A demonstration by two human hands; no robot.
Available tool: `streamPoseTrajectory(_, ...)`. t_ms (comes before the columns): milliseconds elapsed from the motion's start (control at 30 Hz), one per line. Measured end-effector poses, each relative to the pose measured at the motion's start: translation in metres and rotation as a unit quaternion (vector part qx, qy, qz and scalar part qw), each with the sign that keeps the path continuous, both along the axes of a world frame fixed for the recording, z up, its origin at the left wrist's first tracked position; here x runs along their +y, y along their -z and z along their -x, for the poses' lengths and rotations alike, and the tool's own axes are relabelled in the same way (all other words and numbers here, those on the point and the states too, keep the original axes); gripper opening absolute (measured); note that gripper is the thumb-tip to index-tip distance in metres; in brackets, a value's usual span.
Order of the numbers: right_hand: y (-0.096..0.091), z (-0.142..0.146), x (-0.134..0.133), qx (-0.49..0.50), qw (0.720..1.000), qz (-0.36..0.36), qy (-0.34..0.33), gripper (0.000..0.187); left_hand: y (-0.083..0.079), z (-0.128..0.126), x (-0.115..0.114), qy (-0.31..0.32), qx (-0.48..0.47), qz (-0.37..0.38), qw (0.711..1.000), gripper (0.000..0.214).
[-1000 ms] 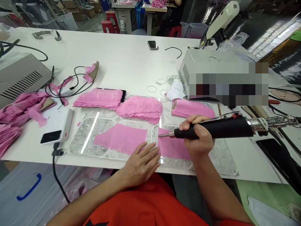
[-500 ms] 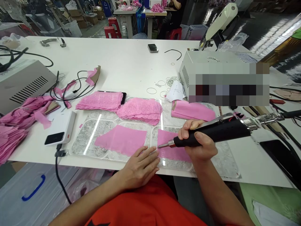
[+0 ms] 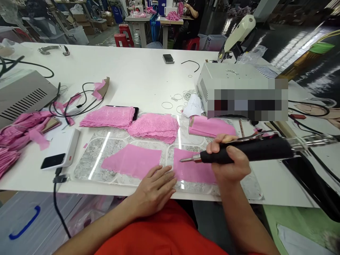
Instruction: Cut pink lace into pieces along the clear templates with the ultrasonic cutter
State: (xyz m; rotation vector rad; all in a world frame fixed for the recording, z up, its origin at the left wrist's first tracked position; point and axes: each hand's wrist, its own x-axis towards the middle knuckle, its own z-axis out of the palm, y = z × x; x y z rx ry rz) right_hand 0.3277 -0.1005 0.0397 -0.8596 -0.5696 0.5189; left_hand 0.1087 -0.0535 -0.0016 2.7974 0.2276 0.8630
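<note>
My right hand is wrapped round a black handheld tool with a pointed metal tip and a metal hose at its back end. Its tip points left, over or on a flat pink fabric piece; contact I cannot tell. My left hand lies palm down with fingers stretched out, at the front of the patterned clear mat. Its fingertips reach the gap between that piece and a second pink fabric piece on the left. Two stacks of pink lace pieces lie behind.
Folded pink fabric lies before a grey metal box at the right. At left are a white power bank, black cables, bundled pink fabric and another grey box. A dark phone lies farther back.
The tool's tip has moved a little to the right, in from the left edge of the right-hand pink piece. My left hand keeps its place. The whole view has shifted slightly.
</note>
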Motion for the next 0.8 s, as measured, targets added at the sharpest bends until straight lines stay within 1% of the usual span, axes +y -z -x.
streamPoseTrajectory(100, -0.005, -0.015, -0.004, -0.012, 0.995, -0.011, 0.101, 0.01, -0.003, -0.01, 0.007, -0.033, 0.003, -0.014, 0.999, 0.022)
streamPoseTrajectory(133, -0.005, -0.019, -0.006, -0.019, 0.992, -0.011, 0.122, 0.009, -0.003, -0.014, 0.009, -0.046, 0.01, -0.021, 0.999, 0.022)
streamPoseTrajectory(200, -0.005, -0.023, -0.008, -0.026, 0.989, -0.006, 0.142, 0.008, -0.001, -0.023, 0.014, -0.067, 0.025, -0.031, 0.997, 0.023)
streamPoseTrajectory(367, 0.0, -0.017, -0.006, -0.021, 0.991, 0.001, 0.134, 0.007, 0.008, -0.035, 0.018, -0.093, 0.052, -0.03, 0.994, 0.028)
streamPoseTrajectory(667, 0.008, -0.01, 0.001, -0.028, 0.995, -0.001, 0.096, 0.01, 0.012, -0.035, 0.017, -0.093, 0.053, -0.024, 0.994, 0.027)
streamPoseTrajectory(800, 0.009, -0.011, 0.001, -0.038, 0.995, -0.005, 0.094, 0.009, 0.013, -0.035, 0.016, -0.095, 0.051, -0.019, 0.994, 0.027)
